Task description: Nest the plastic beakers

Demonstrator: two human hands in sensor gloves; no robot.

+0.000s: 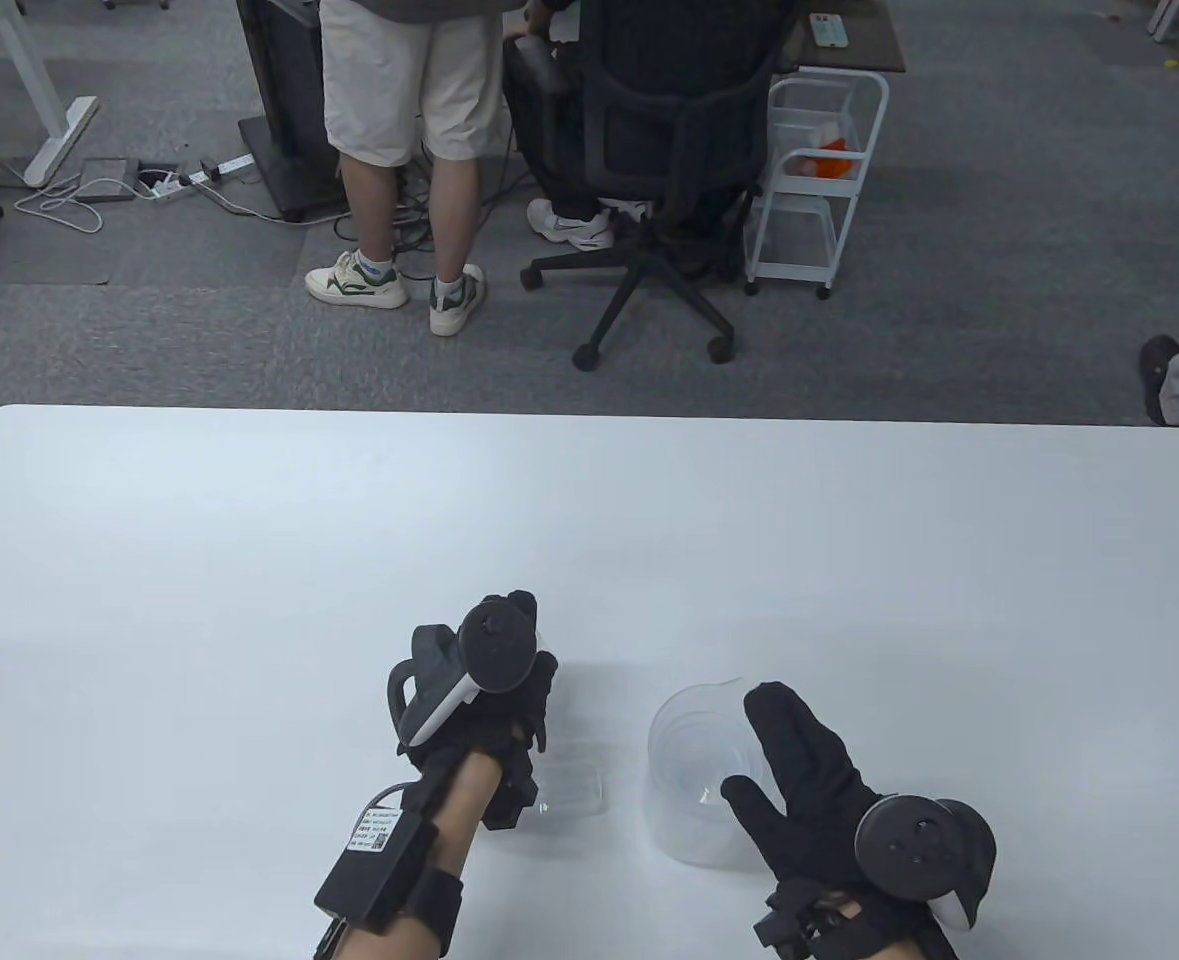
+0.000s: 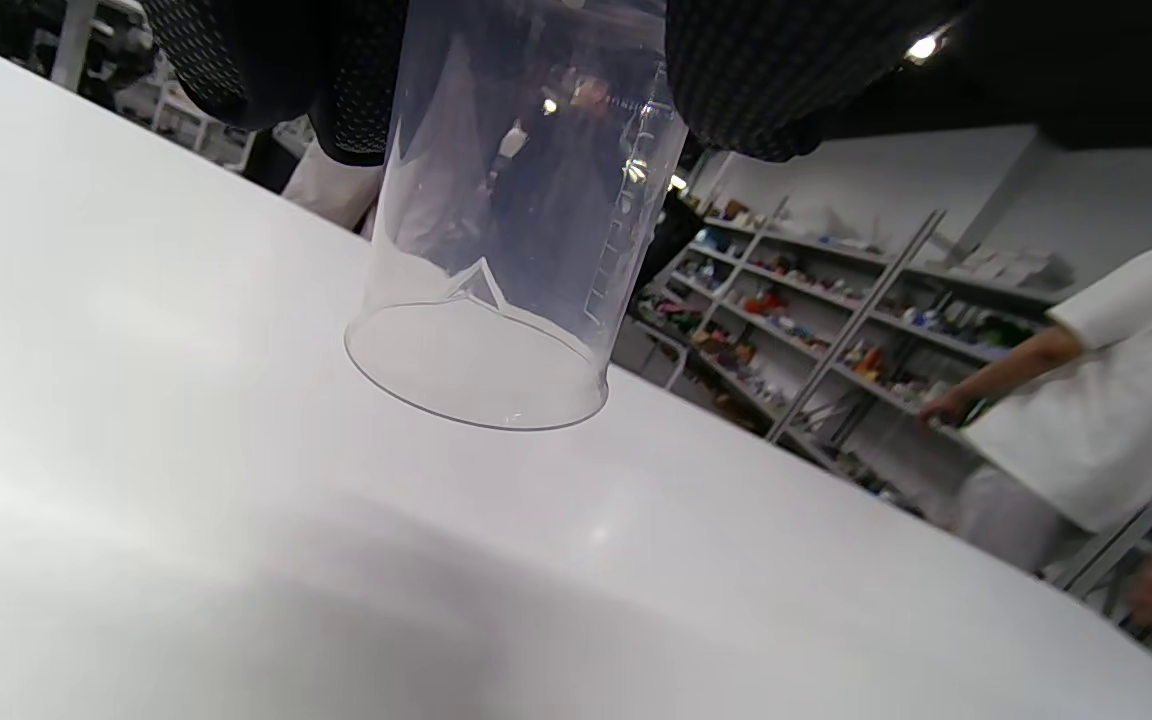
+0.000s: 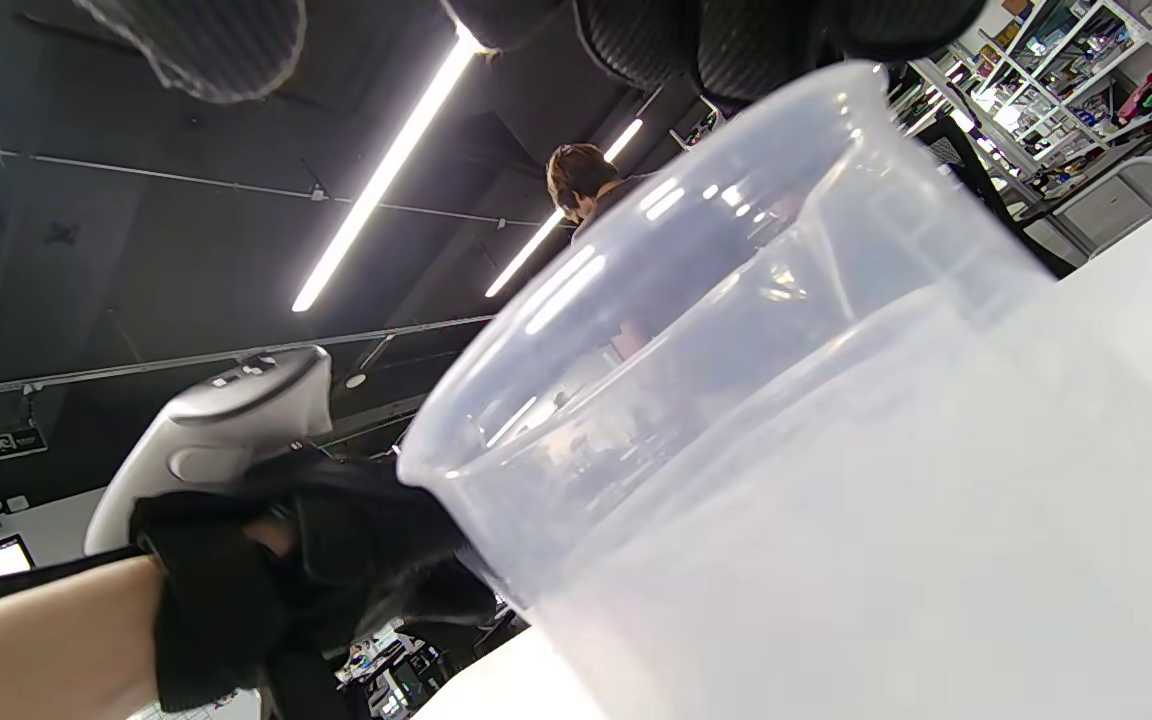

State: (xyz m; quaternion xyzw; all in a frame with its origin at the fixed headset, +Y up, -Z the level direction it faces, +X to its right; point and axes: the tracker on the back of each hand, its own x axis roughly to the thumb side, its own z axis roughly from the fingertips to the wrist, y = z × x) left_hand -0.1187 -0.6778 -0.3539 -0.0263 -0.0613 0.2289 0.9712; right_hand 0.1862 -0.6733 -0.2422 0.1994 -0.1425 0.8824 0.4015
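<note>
While the left hand curls its grip around a clear narrow beaker, that beaker stands upright with its round base on the white surface; in the left wrist view the gloved fingers wrap its upper wall from both sides, and printed graduation marks run up its side. From the table view this beaker is almost wholly hidden under the hand and its tracker (only a faint transparent edge shows just right of the wrist).

Just to the right, near but apart, stands the larger translucent beaker, upright on the surface with its mouth open upward and a pouring lip at its far rim. The right hand is at this beaker's near right side, with its fingers spread wide: the long fingers reach over the rim, and the thumb points toward the mouth. Whether the palm or fingers actually press on the wall cannot be told from the pictures; the right wrist view shows only fingertips hanging above the rim, with the beaker wall filling most of the frame and the left hand beyond it.

Behind the surface, on grey carpet, a person in pale shorts stands beside a black office chair and a white trolley.
</note>
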